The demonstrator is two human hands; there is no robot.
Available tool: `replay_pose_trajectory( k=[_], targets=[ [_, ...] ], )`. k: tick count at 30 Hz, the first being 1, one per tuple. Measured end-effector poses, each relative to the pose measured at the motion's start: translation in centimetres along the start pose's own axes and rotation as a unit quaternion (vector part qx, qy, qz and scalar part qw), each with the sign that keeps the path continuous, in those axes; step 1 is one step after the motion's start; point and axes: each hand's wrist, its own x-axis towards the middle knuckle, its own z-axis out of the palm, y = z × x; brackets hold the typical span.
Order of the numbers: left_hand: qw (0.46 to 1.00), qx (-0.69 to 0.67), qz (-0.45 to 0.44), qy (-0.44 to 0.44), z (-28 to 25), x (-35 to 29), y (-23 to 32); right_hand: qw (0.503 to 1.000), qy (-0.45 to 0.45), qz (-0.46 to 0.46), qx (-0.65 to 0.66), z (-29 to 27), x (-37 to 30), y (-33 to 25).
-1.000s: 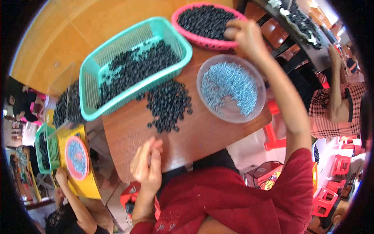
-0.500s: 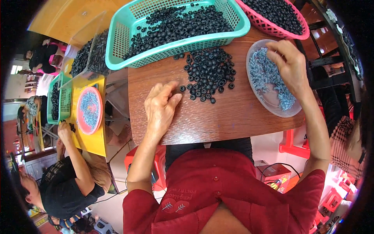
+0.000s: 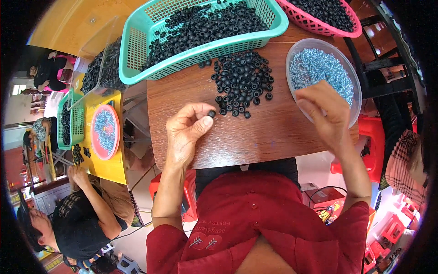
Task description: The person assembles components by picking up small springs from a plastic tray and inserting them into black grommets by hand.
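Note:
My left hand (image 3: pixel 186 132) is closed over the table, pinching one small black ring-shaped part (image 3: pixel 211 113) between thumb and fingertips. Just beyond it lies a loose pile of the same black parts (image 3: pixel 242 77), some showing their round holes. My right hand (image 3: pixel 326 112) is over the near edge of a clear round plastic dish (image 3: pixel 289 73), which holds many tiny silvery-blue pieces (image 3: pixel 323 68). Its thumb and fingers are drawn together; whatever they hold, if anything, is too small to make out.
A green basket (image 3: pixel 214 45) full of black parts stands at the table's far side, beside a pink basket (image 3: pixel 315 26) of them. To the left, a co-worker (image 3: pixel 86 214) sits at a yellow table (image 3: pixel 107 170) with a pink dish (image 3: pixel 117 137). A red stool (image 3: pixel 372 146) is at right.
My left hand has picked up a black part from the pile's left edge. The right hand has moved from over the dish's contents toward me, fingers closed. The view has shifted slightly.

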Motion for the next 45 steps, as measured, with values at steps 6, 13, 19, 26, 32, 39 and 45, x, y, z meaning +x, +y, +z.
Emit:
replay_pose_trajectory(
  k=[6,13,19,26,32,39,45],
  targets=[
    [0.907,-0.391,-0.140,-0.074,3.6,-1.2,0.8,0.993,0.021,-0.023,0.110,4.5,-0.7,-3.2],
    [0.870,-0.442,-0.216,-0.040,6.5,-2.0,0.7,0.989,0.073,-0.065,0.112,7.6,-2.0,-2.9],
    [0.875,-0.421,-0.232,-0.059,7.0,-1.6,0.8,0.989,0.069,-0.036,0.127,7.0,-2.8,-2.3],
    [0.878,-0.399,-0.258,-0.062,7.7,-1.3,1.3,0.976,-0.013,0.023,0.215,5.7,-3.0,-1.1],
    [0.878,-0.398,-0.262,-0.041,8.2,-1.4,1.6,0.967,-0.054,0.052,0.243,5.0,-2.9,-0.9],
    [0.872,-0.389,-0.288,-0.079,7.8,-1.7,1.3,0.955,-0.056,0.088,0.277,4.8,-3.8,-1.1],
    [0.882,-0.358,-0.290,-0.096,8.8,-1.6,1.8,0.972,-0.023,0.031,0.231,4.5,-4.6,-0.7]
  ],
)
